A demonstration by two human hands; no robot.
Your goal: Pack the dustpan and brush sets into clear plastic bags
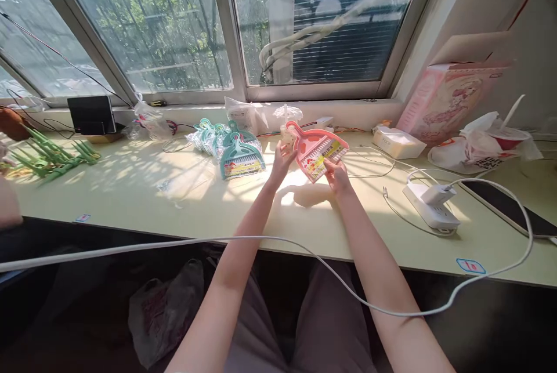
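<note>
A pink dustpan (307, 140) with a small brush and a printed label is held up above the table, tilted, between both hands. My left hand (284, 157) grips its left side near the handle. The fingers of my right hand (337, 174) pinch its lower right edge by the label. To the left lies a green dustpan (237, 149) with its own brush and label, in front of several more green dustpan sets (211, 134) in clear wrapping. A drink cup (287, 134) stands just behind my left hand, partly hidden.
A white power strip (430, 206) with a charger and a dark tablet (513, 207) lie at the right. A white cable (278, 238) crosses in front of my forearms. A pink box (452, 100) and a tablet on a stand (91, 115) stand farther back. Part of another person shows at the left edge.
</note>
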